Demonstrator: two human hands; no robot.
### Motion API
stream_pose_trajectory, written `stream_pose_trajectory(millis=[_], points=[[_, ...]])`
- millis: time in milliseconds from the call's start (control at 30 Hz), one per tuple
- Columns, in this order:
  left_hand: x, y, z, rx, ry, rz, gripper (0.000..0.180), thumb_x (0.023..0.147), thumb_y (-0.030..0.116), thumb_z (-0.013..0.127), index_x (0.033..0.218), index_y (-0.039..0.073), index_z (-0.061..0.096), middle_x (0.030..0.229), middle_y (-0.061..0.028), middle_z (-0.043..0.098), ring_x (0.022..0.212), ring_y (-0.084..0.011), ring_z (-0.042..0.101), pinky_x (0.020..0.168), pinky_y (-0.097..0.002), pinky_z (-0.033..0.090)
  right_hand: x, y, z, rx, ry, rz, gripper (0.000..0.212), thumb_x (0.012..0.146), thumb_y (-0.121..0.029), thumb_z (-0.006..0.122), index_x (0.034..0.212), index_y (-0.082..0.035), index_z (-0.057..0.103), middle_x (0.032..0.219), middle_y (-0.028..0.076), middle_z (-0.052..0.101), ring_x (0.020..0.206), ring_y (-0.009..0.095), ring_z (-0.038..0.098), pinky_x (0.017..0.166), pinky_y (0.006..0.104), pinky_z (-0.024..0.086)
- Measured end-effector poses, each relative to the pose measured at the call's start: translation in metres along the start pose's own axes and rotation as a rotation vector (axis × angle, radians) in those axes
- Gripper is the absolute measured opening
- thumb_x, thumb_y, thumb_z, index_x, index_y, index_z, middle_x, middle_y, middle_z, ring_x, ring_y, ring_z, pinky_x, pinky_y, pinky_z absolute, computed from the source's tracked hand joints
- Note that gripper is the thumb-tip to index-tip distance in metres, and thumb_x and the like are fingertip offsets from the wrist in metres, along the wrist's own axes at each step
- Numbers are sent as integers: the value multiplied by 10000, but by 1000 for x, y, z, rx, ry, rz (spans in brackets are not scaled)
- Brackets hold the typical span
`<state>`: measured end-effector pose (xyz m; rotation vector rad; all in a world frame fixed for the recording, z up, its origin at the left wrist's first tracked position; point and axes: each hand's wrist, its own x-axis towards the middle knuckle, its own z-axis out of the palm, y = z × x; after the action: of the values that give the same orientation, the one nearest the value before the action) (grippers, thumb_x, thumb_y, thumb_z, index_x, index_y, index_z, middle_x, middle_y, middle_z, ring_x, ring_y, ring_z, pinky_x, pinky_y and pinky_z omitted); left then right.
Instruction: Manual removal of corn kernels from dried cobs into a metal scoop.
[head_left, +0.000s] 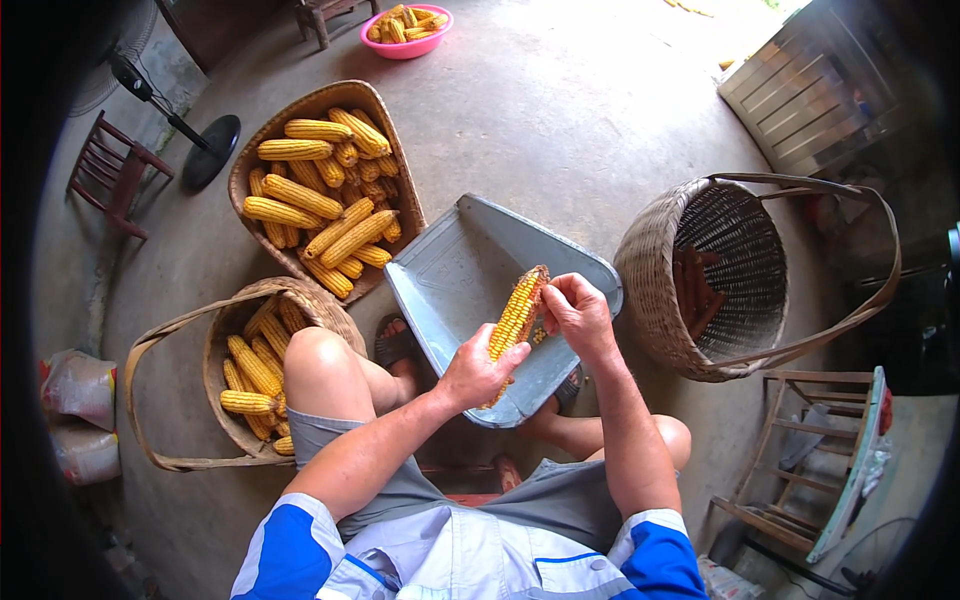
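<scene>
Long yellow corn cob [516, 316] sits mid-frame above a blue-grey scoop-shaped tray [440, 262]; left hand [476, 370] wraps its lower half, best hold imo; right hand [580, 314] pinches, can't tell what, at its upper edge; probably light, stiff, grippy.

No words, numbers, brands or signs can be read. Faint marks on the inner wall of the blue-grey scoop [440, 265], just beyond the left hand [476, 370] gripping a corn cob [517, 315], are illegible. Far left of that grip, any print on the plastic bags [82, 388] is too blurred.
</scene>
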<state>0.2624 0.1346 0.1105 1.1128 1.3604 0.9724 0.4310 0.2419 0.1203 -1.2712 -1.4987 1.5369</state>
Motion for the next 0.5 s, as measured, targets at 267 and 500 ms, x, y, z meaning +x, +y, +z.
stream_pose_trajectory(millis=[267,500], points=[[9,29,0,-155,-215,-78,375,955,304,651,1147,10,520,879,-62,629,728,-129,641,662,-299,532,-11,-32,-27,229,-17,-4,117,993,-137,592,968,-24,585,704,14,586,528,70,511,491,212,430],[55,104,73,23,-404,179,390,922,348,662,1056,-4,558,837,-106,629,770,-157,606,713,-319,507,-47,-88,-119,101,346,-156,88,982,-120,581,928,-52,587,662,-18,544,488,39,452,431,189,374]])
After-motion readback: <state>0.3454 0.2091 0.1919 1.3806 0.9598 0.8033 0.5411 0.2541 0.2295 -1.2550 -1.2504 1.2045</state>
